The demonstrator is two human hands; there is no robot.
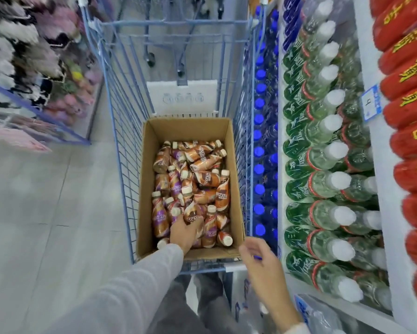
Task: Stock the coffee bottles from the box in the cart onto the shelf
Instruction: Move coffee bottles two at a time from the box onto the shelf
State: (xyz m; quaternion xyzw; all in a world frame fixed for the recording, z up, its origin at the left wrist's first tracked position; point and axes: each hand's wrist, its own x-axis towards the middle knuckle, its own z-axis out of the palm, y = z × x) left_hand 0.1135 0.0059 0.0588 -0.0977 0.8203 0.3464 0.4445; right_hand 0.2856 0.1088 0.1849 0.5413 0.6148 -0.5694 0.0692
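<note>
An open cardboard box (152, 131) sits in a blue wire cart (120, 131) and holds several brown and purple coffee bottles (203, 179) with cream caps, lying jumbled. My left hand (184, 233) reaches into the near end of the box and grips one brown coffee bottle (191, 214) by its body. My right hand (262, 263) hovers over the box's near right corner with its fingers loosely curled and nothing in it. The shelf (369, 75) stands to the right of the cart.
The shelf rows hold blue-capped bottles (259, 121), green-labelled clear bottles with white caps (323, 131) and red packages (410, 131). A rack of plush goods (33, 68) stands at the left. Grey floor lies between rack and cart.
</note>
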